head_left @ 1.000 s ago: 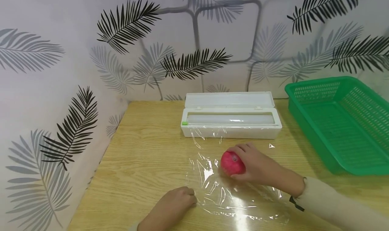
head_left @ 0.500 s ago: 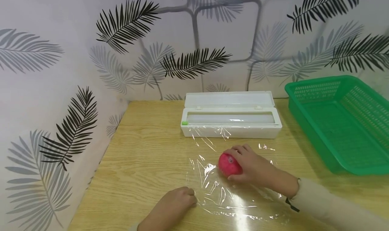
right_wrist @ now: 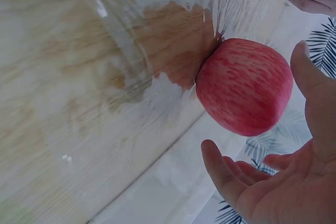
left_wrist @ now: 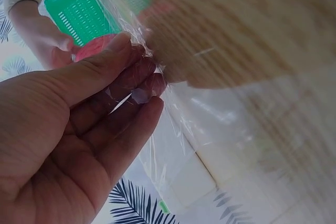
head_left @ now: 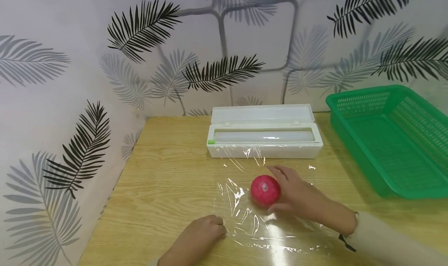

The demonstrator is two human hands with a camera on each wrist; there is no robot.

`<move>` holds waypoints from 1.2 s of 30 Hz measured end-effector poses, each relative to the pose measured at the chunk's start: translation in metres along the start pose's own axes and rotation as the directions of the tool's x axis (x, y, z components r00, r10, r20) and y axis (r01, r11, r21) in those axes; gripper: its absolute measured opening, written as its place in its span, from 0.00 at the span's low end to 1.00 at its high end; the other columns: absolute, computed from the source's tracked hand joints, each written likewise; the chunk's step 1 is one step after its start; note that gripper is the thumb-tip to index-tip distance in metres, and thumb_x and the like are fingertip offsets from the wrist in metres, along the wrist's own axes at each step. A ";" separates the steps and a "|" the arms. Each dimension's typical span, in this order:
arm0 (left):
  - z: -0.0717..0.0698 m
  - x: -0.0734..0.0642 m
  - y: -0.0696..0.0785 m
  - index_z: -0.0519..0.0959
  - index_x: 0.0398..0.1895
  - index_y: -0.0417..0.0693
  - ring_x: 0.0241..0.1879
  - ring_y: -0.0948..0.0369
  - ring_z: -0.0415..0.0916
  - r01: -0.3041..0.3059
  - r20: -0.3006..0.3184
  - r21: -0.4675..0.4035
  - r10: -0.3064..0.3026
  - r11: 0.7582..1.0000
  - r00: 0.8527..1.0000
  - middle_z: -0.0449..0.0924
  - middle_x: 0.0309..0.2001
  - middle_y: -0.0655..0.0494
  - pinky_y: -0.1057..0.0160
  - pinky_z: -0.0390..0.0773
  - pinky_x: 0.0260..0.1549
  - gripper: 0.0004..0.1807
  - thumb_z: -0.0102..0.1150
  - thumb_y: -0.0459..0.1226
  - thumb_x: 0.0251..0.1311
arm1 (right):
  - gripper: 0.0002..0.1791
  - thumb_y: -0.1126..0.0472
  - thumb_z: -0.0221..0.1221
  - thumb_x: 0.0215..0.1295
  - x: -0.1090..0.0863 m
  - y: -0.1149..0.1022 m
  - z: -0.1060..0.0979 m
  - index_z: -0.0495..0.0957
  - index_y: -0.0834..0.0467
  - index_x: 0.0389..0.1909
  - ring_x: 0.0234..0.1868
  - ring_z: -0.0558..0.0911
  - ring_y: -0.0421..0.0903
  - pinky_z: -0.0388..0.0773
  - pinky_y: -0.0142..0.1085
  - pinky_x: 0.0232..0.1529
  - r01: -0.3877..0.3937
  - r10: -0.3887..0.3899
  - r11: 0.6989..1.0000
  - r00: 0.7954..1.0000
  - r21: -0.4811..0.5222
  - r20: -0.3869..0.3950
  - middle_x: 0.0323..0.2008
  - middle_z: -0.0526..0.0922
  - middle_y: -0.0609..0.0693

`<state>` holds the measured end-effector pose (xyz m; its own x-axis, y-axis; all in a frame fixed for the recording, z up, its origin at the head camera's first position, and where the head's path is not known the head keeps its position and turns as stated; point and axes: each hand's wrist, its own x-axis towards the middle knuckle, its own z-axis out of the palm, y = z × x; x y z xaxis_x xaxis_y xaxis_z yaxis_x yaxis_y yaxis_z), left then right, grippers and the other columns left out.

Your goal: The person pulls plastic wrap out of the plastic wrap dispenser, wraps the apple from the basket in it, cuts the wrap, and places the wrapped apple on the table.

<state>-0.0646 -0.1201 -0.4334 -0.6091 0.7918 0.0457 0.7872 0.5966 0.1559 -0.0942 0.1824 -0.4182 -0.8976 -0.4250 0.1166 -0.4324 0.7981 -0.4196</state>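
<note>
**Red apple (head_left: 265, 190) on clear plastic film (head_left: 245, 215), a right hand (head_left: 302, 200) spread beside it**

We see a rounded apple, its rosy surface streaked with paler flecks and a small pale dimple facing up, resting on thin, glossy film. The film is crinkled and bright with reflections, running from the front of a smooth white box (head_left: 264, 151) across the pale, wood-grained desk (head_left: 168, 176). The long box has its lid (head_left: 262, 114) raised at the back, a whitish roll (head_left: 264, 136) inside and a small green tab (head_left: 211, 141) at its front left corner. To the right sits a green plastic basket (head_left: 376, 170) with slotted walls. Behind, we find a pale backdrop (head_left: 196, 32) printed with black and grey feathery leaves.

The right hand curves around the apple's right side, its fingers (right_wrist: 214, 157) spread; the right wrist view shows us a gap between them and the apple. The left hand (head_left: 201, 235), at the film's left side, pinches the film between thumb and fingertips.

Half a second ago, the right hand's fingers wrapped the apple's top and side; now they have let go, and we see the apple almost whole, in nearly the same place. The left hand has barely moved.
</note>
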 end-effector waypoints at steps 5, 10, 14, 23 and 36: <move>-0.001 0.000 0.001 0.81 0.25 0.56 0.27 0.69 0.66 0.009 0.008 0.001 -0.009 1.000 1.000 0.68 0.25 0.68 0.75 0.70 0.28 0.06 0.58 0.40 0.57 | 0.52 0.42 0.71 0.42 -0.024 0.006 -0.012 0.58 0.63 0.65 0.56 0.69 0.57 0.80 0.45 0.40 -0.053 0.053 0.998 0.999 -0.046 -0.004 0.56 0.67 0.61; 0.000 0.000 0.001 0.81 0.25 0.57 0.28 0.70 0.66 0.005 0.018 -0.002 -0.005 1.000 1.000 0.69 0.25 0.68 0.75 0.70 0.28 0.06 0.57 0.41 0.58 | 0.28 0.54 0.69 0.50 -0.051 0.013 -0.020 0.71 0.60 0.50 0.43 0.76 0.46 0.80 0.37 0.36 -0.015 0.014 0.998 1.000 -0.063 -0.025 0.44 0.74 0.52; 0.000 0.000 0.001 0.80 0.24 0.57 0.27 0.70 0.65 -0.001 0.020 -0.005 0.001 1.000 1.000 0.68 0.24 0.68 0.75 0.70 0.28 0.07 0.57 0.41 0.58 | 0.20 0.58 0.69 0.47 -0.073 0.018 -0.021 0.75 0.55 0.42 0.37 0.74 0.39 0.77 0.31 0.34 0.149 -0.150 0.984 0.989 -0.095 0.003 0.39 0.73 0.43; -0.002 0.001 0.001 0.81 0.25 0.58 0.28 0.69 0.66 -0.007 0.024 0.011 0.007 1.000 1.000 0.69 0.25 0.68 0.76 0.70 0.28 0.07 0.56 0.40 0.58 | 0.25 0.57 0.70 0.36 -0.102 0.022 -0.014 0.75 0.49 0.41 0.33 0.71 0.34 0.69 0.21 0.31 0.311 -0.315 0.944 0.949 -0.114 -0.022 0.37 0.71 0.37; 0.002 0.000 0.000 0.82 0.27 0.57 0.30 0.69 0.69 -0.009 0.018 0.034 0.009 0.999 1.000 0.73 0.27 0.68 0.75 0.72 0.33 0.05 0.58 0.41 0.57 | 0.16 0.67 0.62 0.43 -0.114 0.026 0.006 0.74 0.48 0.35 0.33 0.67 0.35 0.72 0.26 0.32 0.227 -0.241 0.958 0.969 -0.177 -0.060 0.33 0.68 0.36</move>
<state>-0.0640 -0.1197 -0.4355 -0.6005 0.7991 0.0291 0.7956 0.5934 0.1219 -0.0022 0.2488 -0.4481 -0.7708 -0.5780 0.2681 -0.6328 0.7434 -0.2165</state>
